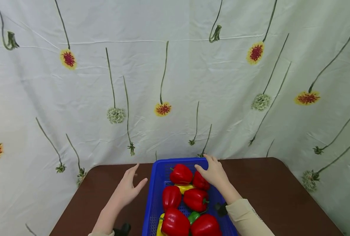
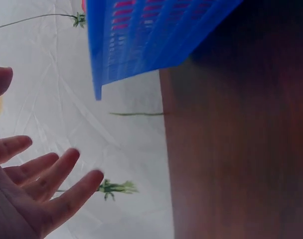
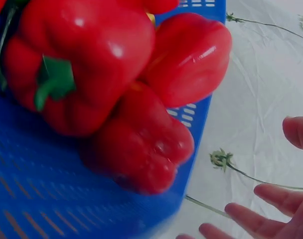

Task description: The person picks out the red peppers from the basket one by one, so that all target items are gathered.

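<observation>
A blue plastic basket [image 1: 155, 183] with slotted walls holds several red bell peppers [image 1: 175, 223]. Among them show a green piece [image 1: 193, 217] and yellow ones [image 1: 184, 188], partly covered by the red. My left hand [image 1: 127, 191] hovers to the left of the basket, thumb spread from loosely bent fingers, holding nothing. Over the basket's far right corner is my right hand [image 1: 215, 172], empty, its thumb apart from the fingers. It overlaps a red pepper [image 1: 200, 181] in the head view. In the right wrist view, the fingers [image 3: 251, 219] lie beyond the basket's rim.
The basket stands on a dark brown table [image 1: 260, 186] with rounded far corners. Behind the table hangs a white cloth [image 1: 175, 82] printed with flowers on long stems. Dark straps [image 1: 123, 229] sit at both wrists, below light sleeves.
</observation>
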The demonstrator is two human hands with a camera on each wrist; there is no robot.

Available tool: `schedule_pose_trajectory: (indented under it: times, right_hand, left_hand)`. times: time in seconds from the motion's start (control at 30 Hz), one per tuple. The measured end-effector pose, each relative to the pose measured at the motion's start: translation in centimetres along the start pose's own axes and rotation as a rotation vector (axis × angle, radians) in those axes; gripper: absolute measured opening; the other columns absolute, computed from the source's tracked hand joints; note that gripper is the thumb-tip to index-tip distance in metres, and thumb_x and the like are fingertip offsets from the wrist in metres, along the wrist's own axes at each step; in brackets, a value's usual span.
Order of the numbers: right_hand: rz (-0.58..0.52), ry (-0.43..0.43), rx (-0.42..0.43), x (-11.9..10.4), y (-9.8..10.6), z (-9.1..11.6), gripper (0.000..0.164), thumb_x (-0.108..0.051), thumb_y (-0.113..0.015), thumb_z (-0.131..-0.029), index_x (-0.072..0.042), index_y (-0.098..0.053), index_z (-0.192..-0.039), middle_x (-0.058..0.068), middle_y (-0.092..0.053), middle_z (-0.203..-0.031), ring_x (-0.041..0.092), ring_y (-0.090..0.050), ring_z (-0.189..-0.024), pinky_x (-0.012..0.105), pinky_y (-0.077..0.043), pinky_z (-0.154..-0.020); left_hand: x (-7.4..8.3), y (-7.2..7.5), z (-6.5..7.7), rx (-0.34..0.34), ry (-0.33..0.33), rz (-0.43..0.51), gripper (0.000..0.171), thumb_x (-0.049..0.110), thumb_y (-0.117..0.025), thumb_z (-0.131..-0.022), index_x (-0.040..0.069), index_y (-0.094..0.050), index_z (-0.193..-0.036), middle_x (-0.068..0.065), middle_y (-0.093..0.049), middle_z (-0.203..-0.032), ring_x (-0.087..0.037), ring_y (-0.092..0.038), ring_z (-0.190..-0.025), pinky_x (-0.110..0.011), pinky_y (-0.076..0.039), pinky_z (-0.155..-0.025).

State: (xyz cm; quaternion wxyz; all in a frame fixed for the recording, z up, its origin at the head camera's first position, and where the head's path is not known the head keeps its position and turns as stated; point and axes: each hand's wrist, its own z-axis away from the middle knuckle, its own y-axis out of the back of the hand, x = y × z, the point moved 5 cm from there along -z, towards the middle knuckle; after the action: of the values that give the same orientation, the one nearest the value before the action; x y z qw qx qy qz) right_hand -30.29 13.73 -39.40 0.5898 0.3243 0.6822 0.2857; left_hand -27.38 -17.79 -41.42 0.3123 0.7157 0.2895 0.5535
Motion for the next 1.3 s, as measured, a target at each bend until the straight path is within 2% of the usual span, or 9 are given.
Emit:
schedule_pose_trajectory:
  times: [0.2,0.47,0.73,0.93,1.07,1.3]
  right_hand:
    - [0.026,-0.056,0.007,0.0,-0.9,0.3,0.07,-0.042,-0.067,-0.09,-0.003,-0.047,-0.144,0.026,-0.044,-0.145,0.052,-0.042,-0.128,0.065,-0.044,-0.096]
    - [0.139,-0.075,0.039,-0.3,-2.0,0.5,0.069,-0.041,-0.07,-0.088,-0.002,-0.05,-0.141,0.026,-0.049,-0.14,0.051,-0.047,-0.12,0.066,-0.04,-0.098]
    - [0.189,-0.083,0.052,-0.6,-2.6,0.3,0.068,-0.04,-0.073,-0.085,-0.002,-0.053,-0.138,0.025,-0.052,-0.135,0.048,-0.048,-0.119,0.063,-0.042,-0.098]
    - [0.159,-0.098,0.038,-0.7,-3.1,0.4,0.068,-0.036,-0.074,-0.085,0.002,-0.052,-0.137,0.028,-0.051,-0.136,0.05,-0.046,-0.122,0.062,-0.046,-0.096]
    - [0.142,-0.121,0.023,-0.8,-3.4,0.4,0.066,-0.032,-0.075,-0.084,0.005,-0.053,-0.135,0.03,-0.05,-0.135,0.051,-0.046,-0.121,0.061,-0.049,-0.092]
    - [0.137,-0.144,0.016,-0.6,-4.0,0.6,0.061,-0.023,-0.077,-0.083,0.008,-0.055,-0.13,0.033,-0.051,-0.128,0.051,-0.048,-0.116,0.06,-0.051,-0.088]
  left_hand:
    - [-0.4,-1.7,1.5,-0.009,0.06,0.136,0.07,0.033,-0.065,-0.095,0.003,-0.035,-0.151,-0.027,-0.041,-0.145,-0.036,-0.06,-0.117,-0.043,-0.057,-0.085]
    - [-1.4,-3.4,3.2,-0.025,0.118,0.2,0.068,0.031,-0.071,-0.091,0.001,-0.043,-0.145,-0.026,-0.046,-0.14,-0.03,-0.066,-0.106,-0.041,-0.058,-0.08]
    - [-1.3,-4.4,3.9,-0.046,0.129,0.236,0.066,0.027,-0.073,-0.089,0.0,-0.046,-0.142,-0.023,-0.051,-0.131,-0.019,-0.069,-0.092,-0.036,-0.059,-0.076]
    - [-1.1,-5.0,4.2,-0.053,0.129,0.288,0.062,0.024,-0.073,-0.089,-0.001,-0.048,-0.14,-0.017,-0.057,-0.123,-0.014,-0.066,-0.085,-0.025,-0.056,-0.071]
    - [-1.1,-5.1,4.2,-0.075,0.128,0.317,0.061,0.024,-0.07,-0.091,-0.001,-0.046,-0.141,-0.015,-0.06,-0.116,-0.014,-0.064,-0.081,-0.023,-0.055,-0.068]
    - [-1.3,-5.7,4.5,-0.118,0.156,0.457,0.062,0.02,-0.067,-0.093,-0.003,-0.04,-0.144,-0.011,-0.061,-0.103,-0.013,-0.064,-0.075,-0.023,-0.053,-0.067]
